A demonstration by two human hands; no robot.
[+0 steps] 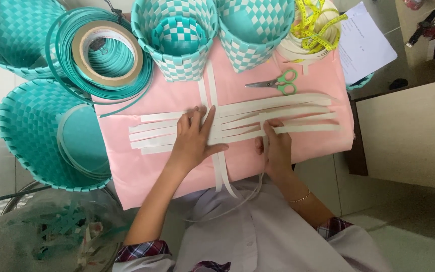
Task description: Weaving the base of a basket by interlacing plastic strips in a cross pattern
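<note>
Several cream plastic strips [288,108] lie side by side across a pink board [142,171] on my lap, crossed by upright cream strips [210,83] near the middle. My left hand [195,138] presses flat on the crossing, fingers spread. My right hand [277,146] pinches another upright cream strip [264,121] that threads through the horizontal ones; its loose end hangs off the near edge of the board.
Green-handled scissors [278,83] lie on the board behind the strips. Two teal-and-white woven baskets [177,60] stand at the far edge. A coil of teal strip with a tape roll [107,53], teal baskets [31,126], a yellow measuring tape [318,25] and a paper sheet [366,45] surround it.
</note>
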